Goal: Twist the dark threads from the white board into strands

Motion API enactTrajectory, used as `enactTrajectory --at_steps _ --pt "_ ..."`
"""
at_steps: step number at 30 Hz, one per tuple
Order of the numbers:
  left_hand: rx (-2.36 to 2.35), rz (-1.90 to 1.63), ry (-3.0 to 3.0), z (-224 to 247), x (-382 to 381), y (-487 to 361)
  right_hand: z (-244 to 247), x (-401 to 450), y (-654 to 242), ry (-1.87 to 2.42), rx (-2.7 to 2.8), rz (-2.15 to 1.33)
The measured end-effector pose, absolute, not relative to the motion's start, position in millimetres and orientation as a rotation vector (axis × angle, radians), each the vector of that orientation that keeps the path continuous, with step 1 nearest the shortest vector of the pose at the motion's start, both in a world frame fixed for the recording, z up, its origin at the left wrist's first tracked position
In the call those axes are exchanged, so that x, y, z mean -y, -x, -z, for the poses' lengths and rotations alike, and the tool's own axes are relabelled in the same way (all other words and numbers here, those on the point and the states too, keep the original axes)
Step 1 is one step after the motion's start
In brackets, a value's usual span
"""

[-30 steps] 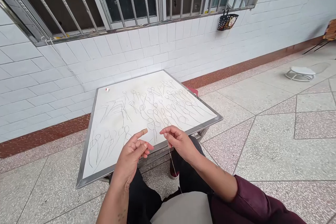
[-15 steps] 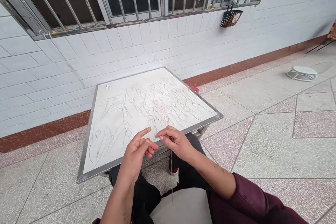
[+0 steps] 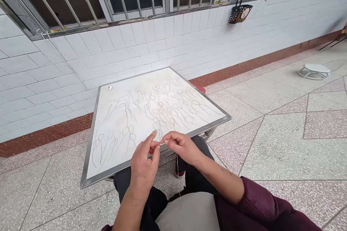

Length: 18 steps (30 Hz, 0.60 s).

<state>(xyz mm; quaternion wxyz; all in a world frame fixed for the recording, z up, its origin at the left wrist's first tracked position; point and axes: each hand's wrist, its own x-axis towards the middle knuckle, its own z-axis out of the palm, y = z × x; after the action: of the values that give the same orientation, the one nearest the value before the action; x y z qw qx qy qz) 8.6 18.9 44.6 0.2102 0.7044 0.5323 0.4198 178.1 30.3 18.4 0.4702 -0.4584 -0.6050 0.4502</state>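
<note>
Over the near edge of a white table (image 3: 141, 79), my left hand (image 3: 145, 158) and my right hand (image 3: 181, 148) meet at the fingertips. A thin wire (image 3: 178, 173) runs down from my right hand toward my lap, its thumb and index finger pinched on it. My left thumb and fingers close against the right fingertips, on what seems to be the same wire; the exact spot is too small to make out. Many thin looped wires (image 3: 159, 112) lie spread over the tabletop, and straighter wire pieces (image 3: 119, 106) lie at the left.
A small white and red object (image 3: 110, 88) sits at the table's far left corner. Beyond is a tiled wall (image 3: 151, 50) with a barred window. A dark basket (image 3: 240, 13) hangs from the bars. At the right, a low white stool (image 3: 314, 71) stands on the floor.
My left hand has turned and moved in to the right; its fingers, apart from the right hand before, now close at the right fingertips. My right hand has barely moved.
</note>
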Motion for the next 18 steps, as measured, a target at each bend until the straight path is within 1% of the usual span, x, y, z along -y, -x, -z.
enactTrajectory --at_steps 11,18 --pt "-1.456 -1.201 -2.231 -38.2 -17.5 -12.3 -17.3 -31.1 -177.8 1.119 1.508 -1.108" --pt "-1.365 -1.237 -2.388 -34.4 -21.0 -6.8 -20.4 -31.8 -174.7 1.110 1.441 -1.187"
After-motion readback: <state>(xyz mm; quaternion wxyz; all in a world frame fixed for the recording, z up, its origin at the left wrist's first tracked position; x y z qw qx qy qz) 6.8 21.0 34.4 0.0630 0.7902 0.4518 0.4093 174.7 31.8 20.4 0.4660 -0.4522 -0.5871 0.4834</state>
